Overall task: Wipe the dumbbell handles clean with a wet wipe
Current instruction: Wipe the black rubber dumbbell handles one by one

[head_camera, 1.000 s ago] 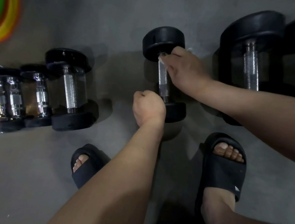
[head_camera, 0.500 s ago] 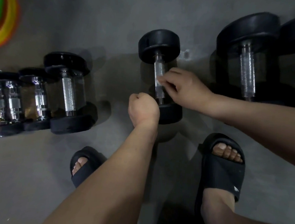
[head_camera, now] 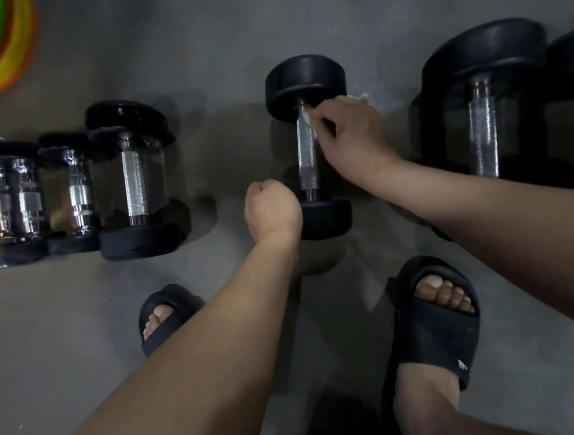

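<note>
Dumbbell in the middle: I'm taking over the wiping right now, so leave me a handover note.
Right hand pinches the wet wipe on the far end of the middle dumbbell's handle, by the far head.
Left hand is a fist beside the near head; nothing shows in it.
Done: cannot tell how much of this handle is wiped.
Left: the handle down to the near head, then the row of dumbbells on the left and the larger pair on the right, if not yet wiped.
</note>
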Demonstrator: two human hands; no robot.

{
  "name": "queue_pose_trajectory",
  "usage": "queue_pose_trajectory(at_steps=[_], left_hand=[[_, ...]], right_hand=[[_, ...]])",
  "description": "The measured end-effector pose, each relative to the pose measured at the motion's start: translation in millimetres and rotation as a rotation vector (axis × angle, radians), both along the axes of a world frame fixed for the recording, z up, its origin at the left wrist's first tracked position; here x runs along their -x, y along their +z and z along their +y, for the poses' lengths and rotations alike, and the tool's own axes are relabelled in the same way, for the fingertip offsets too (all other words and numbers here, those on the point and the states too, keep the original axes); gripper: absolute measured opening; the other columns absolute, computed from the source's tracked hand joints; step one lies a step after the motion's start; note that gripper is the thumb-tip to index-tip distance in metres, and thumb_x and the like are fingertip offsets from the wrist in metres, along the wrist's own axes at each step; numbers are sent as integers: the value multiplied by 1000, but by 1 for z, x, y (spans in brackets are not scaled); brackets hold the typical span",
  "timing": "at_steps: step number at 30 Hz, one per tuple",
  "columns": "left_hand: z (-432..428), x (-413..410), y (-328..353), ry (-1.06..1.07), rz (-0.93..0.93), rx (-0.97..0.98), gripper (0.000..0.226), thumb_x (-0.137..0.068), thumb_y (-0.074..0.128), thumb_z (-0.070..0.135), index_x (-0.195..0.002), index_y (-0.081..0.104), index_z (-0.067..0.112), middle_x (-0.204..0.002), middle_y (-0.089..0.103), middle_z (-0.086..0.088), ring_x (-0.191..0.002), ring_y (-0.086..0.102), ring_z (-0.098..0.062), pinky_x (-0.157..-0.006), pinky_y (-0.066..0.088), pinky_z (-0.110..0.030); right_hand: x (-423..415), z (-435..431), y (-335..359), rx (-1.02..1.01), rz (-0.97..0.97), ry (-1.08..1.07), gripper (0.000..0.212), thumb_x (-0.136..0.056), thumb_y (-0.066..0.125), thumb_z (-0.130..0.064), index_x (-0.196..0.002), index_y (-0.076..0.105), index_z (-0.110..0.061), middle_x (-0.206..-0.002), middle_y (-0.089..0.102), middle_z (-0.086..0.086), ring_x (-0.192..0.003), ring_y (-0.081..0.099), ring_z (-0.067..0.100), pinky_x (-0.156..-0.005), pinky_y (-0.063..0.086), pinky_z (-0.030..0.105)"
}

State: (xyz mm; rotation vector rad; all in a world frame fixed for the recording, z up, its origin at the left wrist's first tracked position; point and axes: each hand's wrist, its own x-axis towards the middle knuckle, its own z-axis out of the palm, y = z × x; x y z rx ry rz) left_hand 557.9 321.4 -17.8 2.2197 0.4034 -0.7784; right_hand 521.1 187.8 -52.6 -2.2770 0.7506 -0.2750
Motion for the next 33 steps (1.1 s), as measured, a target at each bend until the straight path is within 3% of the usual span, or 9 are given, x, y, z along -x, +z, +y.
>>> queue_pose_trajectory(at_steps=[7,9,11,15,17,21,26,28,33], left_hand=[[2,-2,0,21,-19,-8,38,-102,34,19,-121,60,-2,-129,60,-22,-121,56,-37,-98,48,-37],[3,-3,1,24,-30,-49,36,-104,33,17,-119,61,0,-128,60,-18,-118,54,-32,-80,35,-27],[1,-5,4,33,-10,-74,37,-104,32,18,-121,60,1,-134,58,-18,-121,52,-33,-75,24,-23],[-5,3,6,-33,16,-87,38,-99,33,28,-122,58,10,-134,58,-16,-122,50,-38,-99,37,-38],[-5,7,5,-51,-29,-104,35,-97,33,30,-116,59,14,-129,60,-13,-117,52,-38,-102,41,-42],[-2,5,1,-6,-75,-102,31,-98,35,27,-108,60,13,-121,63,-13,-109,55,-36,-87,40,-36],[0,1,3,30,-64,-77,20,-100,36,21,-94,55,15,-101,58,-8,-91,48,-27,-75,29,-28],[1,-1,1,48,-68,-65,23,-101,37,21,-97,58,12,-105,61,-10,-90,48,-26,-74,28,-28],[3,-4,-4,86,-93,-50,36,-104,39,29,-117,65,8,-121,65,-14,-97,51,-26,-77,30,-27]], right_hand=[[12,8,-3,-82,-56,74,32,-102,52,-31,-90,69,-7,-86,62,8,-77,59,21,-72,47,36],[6,4,0,-56,-35,46,29,-102,52,-31,-90,68,-10,-87,61,6,-79,58,20,-71,44,32],[4,3,1,-39,-30,47,28,-102,51,-32,-92,67,-12,-88,61,5,-82,57,19,-72,44,32],[6,-1,-5,-55,-39,75,22,-101,52,-32,-93,66,-16,-88,62,2,-83,58,20,-75,48,37],[13,2,-11,-57,-80,125,20,-100,55,-28,-94,68,-15,-86,61,3,-80,58,19,-74,49,40],[34,7,-9,-116,-114,410,21,-90,64,-12,-109,74,-13,-98,65,4,-87,59,10,-81,47,20],[8,-12,-3,-101,-60,341,20,-97,59,-24,-109,75,-20,-96,64,2,-85,62,16,-78,49,30],[11,-9,-2,-95,-73,343,20,-97,60,-24,-107,76,-17,-94,64,3,-84,62,14,-75,47,26],[30,-3,7,-110,-15,766,31,-83,57,0,-107,74,-11,-101,67,4,-94,62,14,-88,37,8]])
